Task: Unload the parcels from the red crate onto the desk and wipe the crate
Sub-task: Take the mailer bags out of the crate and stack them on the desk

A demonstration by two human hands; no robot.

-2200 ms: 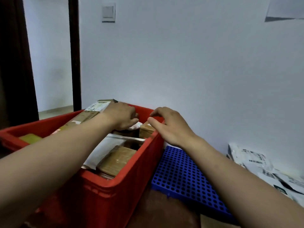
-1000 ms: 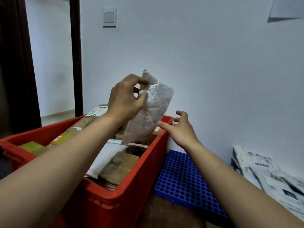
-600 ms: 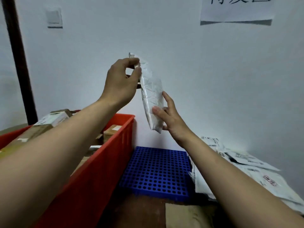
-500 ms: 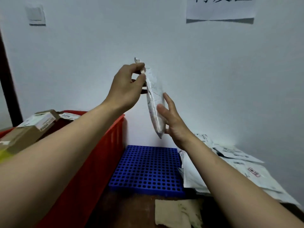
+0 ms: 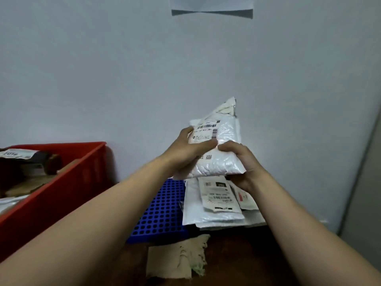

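The left grip (image 5: pixel 185 153) and right grip (image 5: pixel 245 162) were clamped on a white padded parcel (image 5: pixel 225 134), held label-up just above a stack of white parcels (image 5: pixel 216 203) on the table (image 5: pixel 237 263). Recorded outward: blue perforated tray (image 5: pixel 162 211) beside the stack; beige cloth (image 5: pixel 175 259) nearer; red crate (image 5: pixel 68 182) at left, boxes (image 5: pixel 18 154) inside.

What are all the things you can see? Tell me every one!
red crate: one, red, far left
crate parcels: a few, brown and dark, in the red crate
held parcel: one, white, above the parcel pile
parcel pile: several, white, on the desk by the wall
holed board: one, blue, between red crate and parcel pile
cloth: one, beige, front of the desk
desk: one, dark brown, underneath
paper sheet: one, white, top of the wall
left hand: one, grips the held parcel's left side
right hand: one, grips its right side
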